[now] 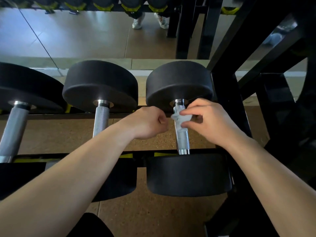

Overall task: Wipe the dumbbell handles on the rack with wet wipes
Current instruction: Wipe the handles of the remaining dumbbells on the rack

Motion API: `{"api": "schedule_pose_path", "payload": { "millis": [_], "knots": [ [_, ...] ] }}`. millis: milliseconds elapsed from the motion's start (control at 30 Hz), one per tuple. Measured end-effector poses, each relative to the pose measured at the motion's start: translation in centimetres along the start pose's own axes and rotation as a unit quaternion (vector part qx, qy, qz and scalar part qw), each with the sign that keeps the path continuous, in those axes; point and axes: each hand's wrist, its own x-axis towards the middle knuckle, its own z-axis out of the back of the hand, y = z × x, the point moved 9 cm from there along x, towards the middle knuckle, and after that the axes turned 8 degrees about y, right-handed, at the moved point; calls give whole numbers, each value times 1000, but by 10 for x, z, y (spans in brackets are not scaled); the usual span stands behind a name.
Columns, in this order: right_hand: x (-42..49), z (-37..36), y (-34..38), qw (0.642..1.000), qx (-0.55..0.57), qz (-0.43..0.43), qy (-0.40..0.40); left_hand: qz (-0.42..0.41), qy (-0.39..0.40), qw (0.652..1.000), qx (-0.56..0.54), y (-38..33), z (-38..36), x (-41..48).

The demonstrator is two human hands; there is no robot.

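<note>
Three black dumbbells lie across the rack. The right dumbbell has a knurled chrome handle. A crumpled white wet wipe is wrapped over the far part of that handle. My right hand pinches the wipe between thumb and fingers against the handle. Just left of the handle, my left hand has its fingers curled, close to the wipe's left end; whether it holds any of the wipe is hidden. The middle dumbbell handle and the left dumbbell handle are bare.
A black upright frame stands right beside the right dumbbell. A mirror behind the rack reflects the floor and a person's white shoes. Speckled brown floor shows under the rack.
</note>
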Motion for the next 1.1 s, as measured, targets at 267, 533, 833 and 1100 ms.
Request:
{"api": "schedule_pose_path", "payload": {
  "millis": [267, 533, 833, 1100],
  "knots": [
    [2, 4, -1, 996, -4, 34, -88, 7, -18, 996, 88, -10, 3, 7],
    [4, 2, -1, 999, 22, 22, 19, 3, -5, 997, 82, -14, 3, 4],
    [-6, -7, -5, 996, 66, -25, 62, 10, -2, 996, 92, -11, 2, 1],
    [1, 6, -10, 994, 72, -22, -78, 3, -5, 996, 94, -11, 2, 0]
  ]
}}
